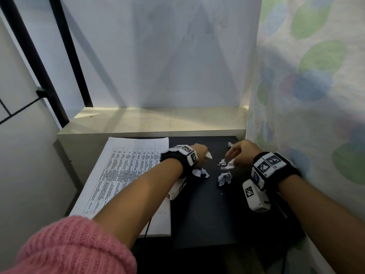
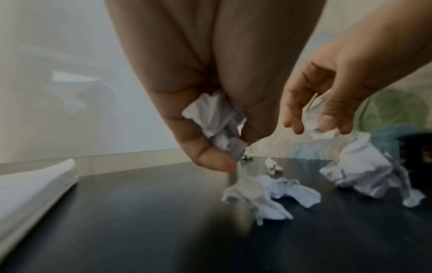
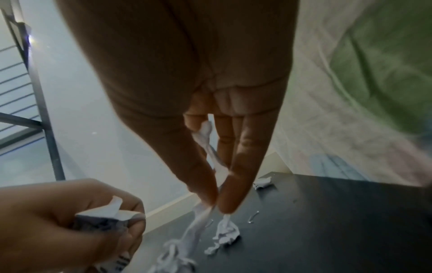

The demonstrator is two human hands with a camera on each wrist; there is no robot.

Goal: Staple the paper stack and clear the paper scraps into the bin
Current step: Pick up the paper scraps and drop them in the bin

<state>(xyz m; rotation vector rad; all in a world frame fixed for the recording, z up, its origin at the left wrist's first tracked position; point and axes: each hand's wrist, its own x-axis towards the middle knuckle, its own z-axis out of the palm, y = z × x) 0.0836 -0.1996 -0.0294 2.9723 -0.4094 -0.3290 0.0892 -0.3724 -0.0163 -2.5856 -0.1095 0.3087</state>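
A printed paper stack (image 1: 126,175) lies on the left of a black desk mat (image 1: 207,214), its edge showing in the left wrist view (image 2: 35,186). My left hand (image 1: 201,153) grips a crumpled paper scrap (image 2: 217,122) in curled fingers, also seen in the right wrist view (image 3: 110,216). My right hand (image 1: 239,153) pinches another white scrap (image 3: 205,140) between thumb and fingers, with paper trailing down to the mat. Several crumpled scraps (image 1: 225,177) (image 1: 201,173) (image 2: 264,195) lie between the hands. A white stapler (image 1: 175,189) lies partly hidden under my left forearm.
A low pale ledge (image 1: 158,121) runs behind the mat, with a white wall above. A curtain with green and blue spots (image 1: 308,95) hangs close on the right. One small scrap (image 1: 230,144) sits near the mat's far edge. No bin is in view.
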